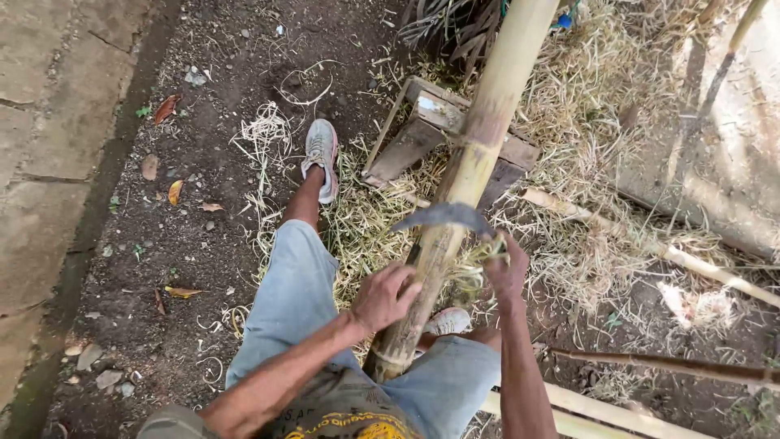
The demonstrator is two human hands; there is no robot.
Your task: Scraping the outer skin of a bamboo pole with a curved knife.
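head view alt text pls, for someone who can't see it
Seen from above, a seated person's left hand steadies a thick bamboo pole running between their knees, while the right hand holds a curved blade against it. The pole leans on a small wooden block, with pale shavings strewn over the dirt ground.

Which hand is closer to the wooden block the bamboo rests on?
Right. The right hand, holding the curved blade, is just below the wooden block; the left hand grips the bamboo pole lower down.
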